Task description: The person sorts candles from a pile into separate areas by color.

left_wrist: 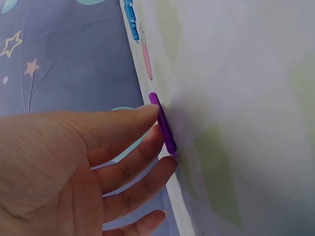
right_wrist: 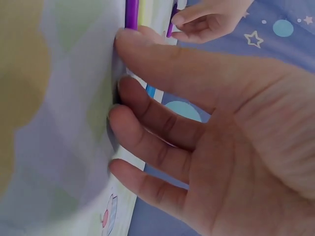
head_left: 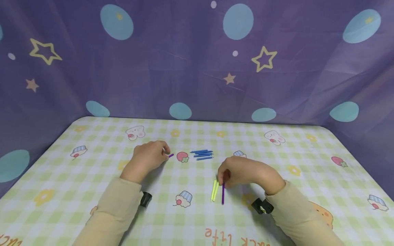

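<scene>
My left hand (head_left: 149, 155) pinches a short purple stick (left_wrist: 164, 123) between thumb and fingertips, close over the tablecloth. A narrow tip shows at one end of that stick in the left wrist view. My right hand (head_left: 243, 172) bends down to the cloth, its thumb and index finger pinching the far end of a second purple stick (head_left: 223, 196). Just left of it lie yellow sticks (head_left: 214, 191), side by side. Several blue sticks (head_left: 203, 154) form a loose row between and beyond the hands.
A green-and-white checked tablecloth (head_left: 160, 218) with printed cupcakes, rabbits and flowers covers the table. Behind it hangs a purple curtain (head_left: 191, 82) with stars and blue ovals. Dark bands (head_left: 262, 206) show at the wrists below the beige sleeves (head_left: 117, 205).
</scene>
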Tool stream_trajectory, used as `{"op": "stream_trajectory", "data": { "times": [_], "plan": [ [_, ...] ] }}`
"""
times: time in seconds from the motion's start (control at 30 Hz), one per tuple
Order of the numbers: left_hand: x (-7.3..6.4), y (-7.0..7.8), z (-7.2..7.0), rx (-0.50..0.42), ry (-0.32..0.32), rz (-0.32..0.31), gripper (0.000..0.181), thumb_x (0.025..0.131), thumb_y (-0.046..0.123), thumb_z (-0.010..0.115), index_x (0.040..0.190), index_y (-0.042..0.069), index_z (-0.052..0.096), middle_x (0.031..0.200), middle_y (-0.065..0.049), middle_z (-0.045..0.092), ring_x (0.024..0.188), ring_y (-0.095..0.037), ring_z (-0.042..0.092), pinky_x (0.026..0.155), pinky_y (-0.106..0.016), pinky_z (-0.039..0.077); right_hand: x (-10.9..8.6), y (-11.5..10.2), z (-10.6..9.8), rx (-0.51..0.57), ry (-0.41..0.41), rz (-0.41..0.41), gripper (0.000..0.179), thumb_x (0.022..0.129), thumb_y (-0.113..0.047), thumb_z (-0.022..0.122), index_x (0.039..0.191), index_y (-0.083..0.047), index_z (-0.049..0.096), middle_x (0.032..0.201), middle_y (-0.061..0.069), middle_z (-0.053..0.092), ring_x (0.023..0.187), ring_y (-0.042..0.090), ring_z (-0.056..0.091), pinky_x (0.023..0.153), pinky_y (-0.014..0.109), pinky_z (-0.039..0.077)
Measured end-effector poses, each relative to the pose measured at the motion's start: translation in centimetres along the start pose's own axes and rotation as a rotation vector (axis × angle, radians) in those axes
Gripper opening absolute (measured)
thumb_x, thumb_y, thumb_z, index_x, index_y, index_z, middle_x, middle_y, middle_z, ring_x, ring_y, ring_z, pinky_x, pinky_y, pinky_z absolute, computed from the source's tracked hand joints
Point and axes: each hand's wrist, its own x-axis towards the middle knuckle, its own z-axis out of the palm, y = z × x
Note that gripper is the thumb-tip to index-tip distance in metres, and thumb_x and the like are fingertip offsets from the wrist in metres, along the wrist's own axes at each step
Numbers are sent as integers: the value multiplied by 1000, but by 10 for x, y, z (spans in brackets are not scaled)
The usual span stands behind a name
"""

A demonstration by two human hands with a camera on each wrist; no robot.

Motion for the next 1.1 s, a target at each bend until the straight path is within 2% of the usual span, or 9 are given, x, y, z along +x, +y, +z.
{"op": "stream_trajectory", "data": {
  "times": [0.2,0.33,0.47,0.6,0.7,0.83,0.9,0.97,1.1],
  "plan": [
    [-2,2,-3,9,13,5,17,93,18,66,110,17,70,92,5,67,87,-19,61,83,-52,42,0,4,-2,-2,2,3,21,78,1,80,74,-17,71,72,-13,60,64,2,50,63,23,46],
    [-4,3,-8,8,48,14,18,93,18,66,110,16,71,89,5,66,84,-18,61,80,-49,43,-3,6,-9,13,22,-29,22,77,5,77,74,-16,70,72,-12,61,65,3,51,65,23,47],
    [-7,1,-14,3,53,9,19,92,18,65,111,15,70,88,4,65,81,-18,59,78,-48,43,-4,8,-15,33,69,-80,20,80,6,74,77,-13,69,74,-11,61,71,4,53,69,25,48],
    [-11,-3,-19,-1,32,6,20,91,18,64,110,15,70,89,3,64,80,-18,58,76,-47,43,11,4,-17,19,111,-106,14,86,0,73,81,-12,68,78,-10,62,75,4,54,74,27,49],
    [-14,-2,-21,6,7,6,17,92,18,64,107,15,71,90,3,64,81,-18,57,76,-46,44,30,-2,-18,-19,141,-90,11,89,-4,72,82,-12,68,79,-10,63,75,4,55,74,26,48],
    [-22,2,-25,-7,-67,15,10,93,20,66,101,16,71,88,4,64,77,-16,57,76,-44,43,61,-13,-24,-89,177,-99,9,91,-10,72,84,-14,69,79,-10,63,74,6,54,74,26,48],
    [-25,7,-24,-57,-129,52,7,93,20,68,99,17,71,87,5,64,76,-14,56,76,-41,43,76,-17,-26,-114,183,-109,8,92,-11,71,85,-15,69,80,-10,63,75,6,55,75,26,47],
    [-27,14,-20,-135,-213,120,6,93,19,69,97,16,70,85,5,64,73,-12,55,74,-37,44,90,-18,-27,-126,179,-121,6,93,-13,70,87,-15,70,81,-10,64,75,6,55,74,25,47],
    [-30,32,-6,-278,-392,302,5,91,13,71,94,10,71,81,5,65,69,-10,57,66,-27,46,114,-17,-27,-133,169,-162,6,94,-13,69,88,-13,70,85,-8,67,77,6,58,76,25,48]
  ]
}}
